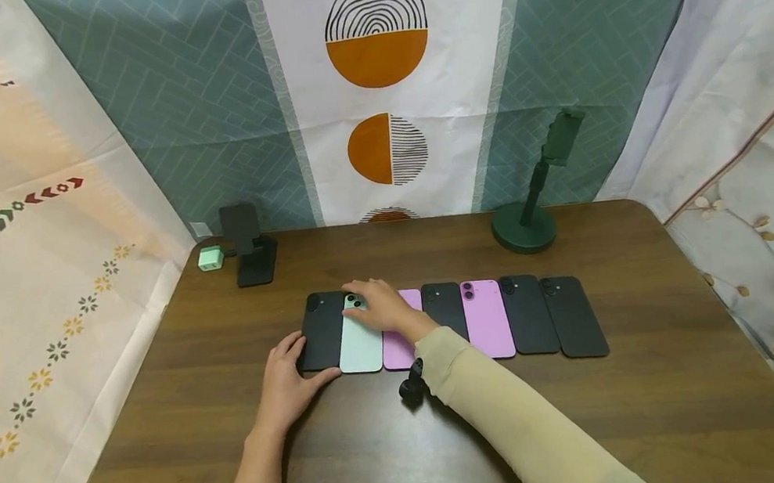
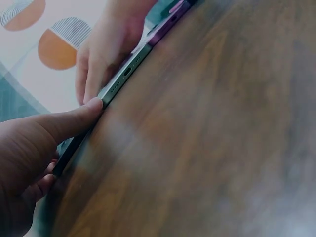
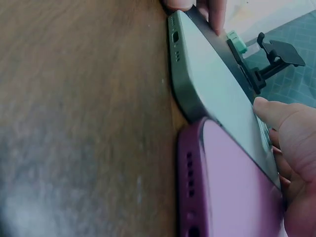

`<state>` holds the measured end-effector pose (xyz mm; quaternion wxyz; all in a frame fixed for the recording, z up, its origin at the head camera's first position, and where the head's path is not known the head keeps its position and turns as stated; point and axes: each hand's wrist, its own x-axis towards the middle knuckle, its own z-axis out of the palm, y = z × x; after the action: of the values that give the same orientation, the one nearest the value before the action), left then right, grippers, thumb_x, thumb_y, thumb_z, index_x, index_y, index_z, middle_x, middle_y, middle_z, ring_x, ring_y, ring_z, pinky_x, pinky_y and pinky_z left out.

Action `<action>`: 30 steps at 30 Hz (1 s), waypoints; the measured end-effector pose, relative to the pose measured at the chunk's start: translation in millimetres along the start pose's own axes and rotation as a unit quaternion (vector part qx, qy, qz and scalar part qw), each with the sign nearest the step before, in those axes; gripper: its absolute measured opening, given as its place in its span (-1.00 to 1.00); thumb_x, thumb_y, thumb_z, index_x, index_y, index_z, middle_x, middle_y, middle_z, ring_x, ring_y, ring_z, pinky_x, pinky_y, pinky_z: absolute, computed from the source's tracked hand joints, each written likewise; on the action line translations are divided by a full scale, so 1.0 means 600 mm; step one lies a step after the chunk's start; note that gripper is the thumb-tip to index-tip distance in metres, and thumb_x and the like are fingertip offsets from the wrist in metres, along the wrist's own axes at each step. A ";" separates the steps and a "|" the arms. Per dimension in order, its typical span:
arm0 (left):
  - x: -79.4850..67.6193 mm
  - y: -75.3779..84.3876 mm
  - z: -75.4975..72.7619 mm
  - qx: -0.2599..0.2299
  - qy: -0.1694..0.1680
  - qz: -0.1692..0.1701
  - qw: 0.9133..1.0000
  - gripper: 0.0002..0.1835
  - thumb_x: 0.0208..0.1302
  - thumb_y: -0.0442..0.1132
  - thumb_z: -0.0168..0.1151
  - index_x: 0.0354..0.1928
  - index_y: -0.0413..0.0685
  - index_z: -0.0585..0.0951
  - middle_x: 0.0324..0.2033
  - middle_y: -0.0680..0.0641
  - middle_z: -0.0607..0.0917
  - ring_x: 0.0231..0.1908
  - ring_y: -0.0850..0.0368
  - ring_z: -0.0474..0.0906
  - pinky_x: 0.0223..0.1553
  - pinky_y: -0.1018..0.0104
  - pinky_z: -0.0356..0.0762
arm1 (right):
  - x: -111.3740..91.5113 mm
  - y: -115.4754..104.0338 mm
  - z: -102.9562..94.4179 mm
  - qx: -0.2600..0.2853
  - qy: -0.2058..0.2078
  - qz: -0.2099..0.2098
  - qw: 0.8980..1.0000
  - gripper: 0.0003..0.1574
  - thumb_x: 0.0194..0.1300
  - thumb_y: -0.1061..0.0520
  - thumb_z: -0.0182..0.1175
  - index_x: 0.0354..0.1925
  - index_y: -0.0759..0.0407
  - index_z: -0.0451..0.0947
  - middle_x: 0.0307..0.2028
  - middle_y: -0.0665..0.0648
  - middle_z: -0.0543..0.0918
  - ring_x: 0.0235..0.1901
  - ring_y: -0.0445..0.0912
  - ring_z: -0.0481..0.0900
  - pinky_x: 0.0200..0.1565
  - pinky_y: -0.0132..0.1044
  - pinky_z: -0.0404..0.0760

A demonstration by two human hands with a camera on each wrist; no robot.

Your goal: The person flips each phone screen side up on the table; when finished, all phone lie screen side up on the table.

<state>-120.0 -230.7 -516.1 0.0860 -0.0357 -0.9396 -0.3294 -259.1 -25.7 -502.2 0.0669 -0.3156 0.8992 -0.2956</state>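
Note:
A row of several phones lies side by side with backs up. My left hand (image 1: pixel 285 386) holds the leftmost black phone (image 1: pixel 322 331), its fingers at the left edge and its thumb at the bottom edge, by the mint green phone's corner. My right hand (image 1: pixel 383 307) grips the upper part of the mint green phone (image 1: pixel 361 346); in the right wrist view the thumb (image 3: pixel 264 106) is on its edge. Its other fingers are partly hidden. Under the right wrist lies a pink phone (image 1: pixel 396 351), partly covered.
Rightward in the row are a black phone (image 1: pixel 444 310), a pink phone (image 1: pixel 487 321) and two black phones, one at the end (image 1: pixel 575 316). Behind stand a black phone stand (image 1: pixel 256 259), a mint cube charger (image 1: pixel 210 258) and a dark green stand (image 1: pixel 525 227) on the wooden table (image 1: pixel 394 445).

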 end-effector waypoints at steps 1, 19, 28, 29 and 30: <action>0.001 0.001 0.000 0.000 0.002 -0.001 1.000 -0.04 -0.05 0.01 0.66 0.27 -0.50 0.47 0.30 -0.37 0.46 0.28 -0.36 0.34 0.26 -0.26 0.35 | 0.001 -0.003 0.000 -0.004 -0.008 0.003 1.000 -0.32 0.45 -0.09 0.24 0.42 0.11 0.42 0.38 0.17 0.46 0.40 0.14 0.36 0.46 -0.01 0.20; -0.002 -0.003 -0.001 0.065 0.030 0.070 0.995 -0.23 0.06 0.03 0.58 0.17 -0.43 0.61 0.22 -0.42 0.55 0.15 -0.33 0.50 0.13 -0.20 0.52 | 0.016 -0.013 0.001 0.109 0.019 0.040 0.993 -0.50 0.49 0.23 0.14 0.35 0.10 0.52 0.26 0.10 0.60 0.34 0.03 0.44 0.36 -0.07 0.39; -0.017 0.003 -0.014 0.059 0.015 0.086 0.994 -0.43 0.33 -0.09 0.39 0.20 -0.40 0.59 0.21 -0.40 0.57 0.20 -0.34 0.52 0.17 -0.28 0.47 | 0.019 -0.019 0.010 0.119 0.049 -0.014 0.992 -0.54 0.48 0.26 0.16 0.29 0.10 0.52 0.28 0.09 0.53 0.26 0.00 0.51 0.29 -0.12 0.47; -0.018 0.003 -0.014 0.057 0.013 0.087 0.995 -0.44 0.35 -0.10 0.37 0.22 -0.40 0.58 0.21 -0.40 0.57 0.21 -0.34 0.51 0.18 -0.28 0.46 | 0.021 -0.020 0.010 0.121 0.052 -0.019 0.991 -0.55 0.49 0.26 0.16 0.29 0.11 0.53 0.27 0.10 0.53 0.25 0.00 0.51 0.29 -0.12 0.47; -0.019 0.004 -0.015 0.054 0.011 0.087 0.995 -0.44 0.37 -0.11 0.34 0.24 -0.41 0.56 0.22 -0.39 0.56 0.23 -0.34 0.50 0.19 -0.27 0.46 | 0.022 -0.021 0.009 0.123 0.054 -0.023 0.991 -0.56 0.49 0.25 0.15 0.29 0.13 0.53 0.27 0.10 0.53 0.25 0.00 0.51 0.29 -0.13 0.47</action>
<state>-107.2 -234.8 -509.9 0.1267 -0.1089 -0.9484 -0.2695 -261.4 -44.0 -498.6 0.0499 -0.3091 0.8508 -0.4221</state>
